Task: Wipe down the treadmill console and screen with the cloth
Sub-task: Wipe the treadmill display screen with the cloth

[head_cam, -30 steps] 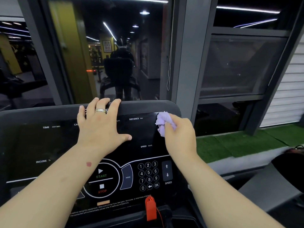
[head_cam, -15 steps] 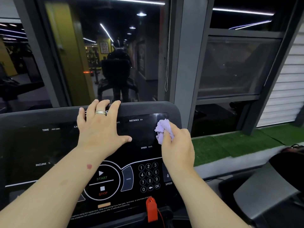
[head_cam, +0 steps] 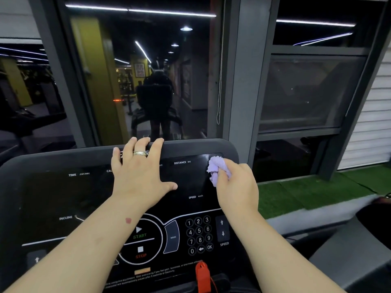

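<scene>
Right hand point(head_cam: 237, 187) grips crumpled lilac cloth point(head_cam: 216, 169), pressed against screen point(head_cam: 190, 178) top-right corner. Left hand point(head_cam: 140, 174) flat, fingers spread, on treadmill console point(head_cam: 63, 159) top edge.

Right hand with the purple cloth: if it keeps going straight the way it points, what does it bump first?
Probably the console's raised top rim, right above the cloth that the right hand holds.

The right hand point(head_cam: 238, 187) is gripping a bunched lilac cloth point(head_cam: 216, 169) and pressing it against the upper right corner of the dark screen point(head_cam: 190, 180). The left hand point(head_cam: 139, 176) is lying flat on the treadmill console point(head_cam: 63, 157), fingers hooking over its top edge, a ring point(head_cam: 140, 153) showing.
</scene>
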`<state>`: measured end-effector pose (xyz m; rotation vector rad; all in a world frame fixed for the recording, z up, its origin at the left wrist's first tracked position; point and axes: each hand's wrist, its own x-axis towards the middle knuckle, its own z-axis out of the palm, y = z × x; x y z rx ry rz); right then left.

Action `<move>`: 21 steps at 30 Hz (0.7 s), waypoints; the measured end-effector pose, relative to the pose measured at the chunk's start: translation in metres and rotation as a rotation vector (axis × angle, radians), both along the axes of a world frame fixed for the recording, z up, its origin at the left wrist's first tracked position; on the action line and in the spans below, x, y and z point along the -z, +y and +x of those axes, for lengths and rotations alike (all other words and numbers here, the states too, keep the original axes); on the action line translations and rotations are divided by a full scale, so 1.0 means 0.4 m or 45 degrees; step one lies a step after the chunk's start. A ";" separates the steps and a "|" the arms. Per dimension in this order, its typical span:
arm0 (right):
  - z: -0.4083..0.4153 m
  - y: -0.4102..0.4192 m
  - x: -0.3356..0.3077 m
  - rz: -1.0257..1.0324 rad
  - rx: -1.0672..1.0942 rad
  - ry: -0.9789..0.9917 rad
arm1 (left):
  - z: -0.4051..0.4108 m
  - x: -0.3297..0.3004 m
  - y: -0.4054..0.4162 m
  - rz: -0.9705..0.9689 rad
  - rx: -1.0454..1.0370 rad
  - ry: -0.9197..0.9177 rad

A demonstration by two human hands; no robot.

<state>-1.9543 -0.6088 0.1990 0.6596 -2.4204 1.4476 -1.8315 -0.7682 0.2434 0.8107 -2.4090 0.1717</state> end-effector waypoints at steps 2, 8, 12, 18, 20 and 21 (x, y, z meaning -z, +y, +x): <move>0.001 0.010 -0.008 0.056 0.004 0.027 | 0.003 0.002 -0.001 -0.004 -0.005 0.003; 0.029 0.045 0.035 0.083 -0.115 0.038 | 0.003 -0.002 0.001 -0.013 -0.013 -0.011; -0.048 0.007 -0.017 0.052 -0.013 0.070 | 0.001 -0.003 0.003 -0.011 -0.012 -0.023; -0.012 -0.038 0.022 0.243 -0.109 0.610 | 0.013 0.000 0.002 -0.013 0.011 -0.057; -0.049 -0.025 -0.005 0.318 -0.149 0.763 | 0.029 -0.002 -0.010 -0.024 0.054 -0.099; -0.059 -0.017 -0.021 0.307 -0.126 0.725 | 0.040 -0.005 -0.019 -0.033 0.078 -0.122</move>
